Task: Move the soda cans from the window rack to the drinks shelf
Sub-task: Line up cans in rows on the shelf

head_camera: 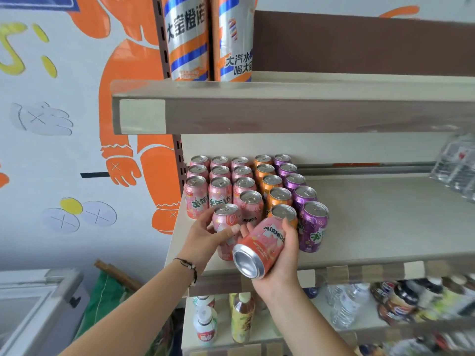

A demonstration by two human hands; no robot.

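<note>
Rows of pink, orange and purple soda cans [259, 181] stand at the left end of the drinks shelf [385, 227]. My left hand [208, 237] grips an upright pink can [226, 222] at the front of the pink rows, near the shelf's front edge. My right hand [282, 258] holds another pink Mirinda can [259, 247] tilted on its side, its bottom facing me, just in front of the orange row. A purple can [312, 227] stands right beside that hand.
The shelf above [282, 111] overhangs the cans and carries two tall orange-and-silver cans [205, 39]. Wrapped water bottles [457, 165] lie at the shelf's right. The lower shelf holds bottled drinks [359, 304]. A chest freezer [30, 304] stands at lower left by the painted wall.
</note>
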